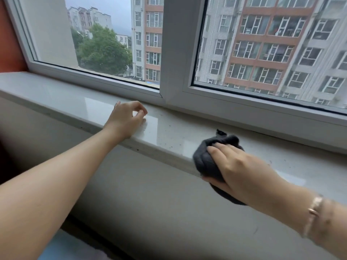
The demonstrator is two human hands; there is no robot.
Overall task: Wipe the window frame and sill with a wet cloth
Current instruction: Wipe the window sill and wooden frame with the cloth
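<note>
Arms: two bare forearms reach forward from the near edge; a thin bracelet [315,207] circles the right wrist.
Right hand [238,169]: fingers pressed together over a dark grey cloth [206,160], thumb tucked under it, so the hand is clamped on the cloth at the sill's front edge.
Cloth: one, bunched into a wad, lying on the sill and hanging partly over its front lip.
Left hand [127,119]: heel resting on the sill's front edge, fingers curled loosely with thumb and forefinger nearly meeting; it holds nothing.
Sill [169,132]: one pale glossy slab, dotted with dark specks between and around the hands.
Window frame [174,53]: white, one upright post between two glass panes, both closed.
Outside: apartment blocks and a green tree [103,49] beyond the glass.
Containers: I see no vessel anywhere in view.
</note>
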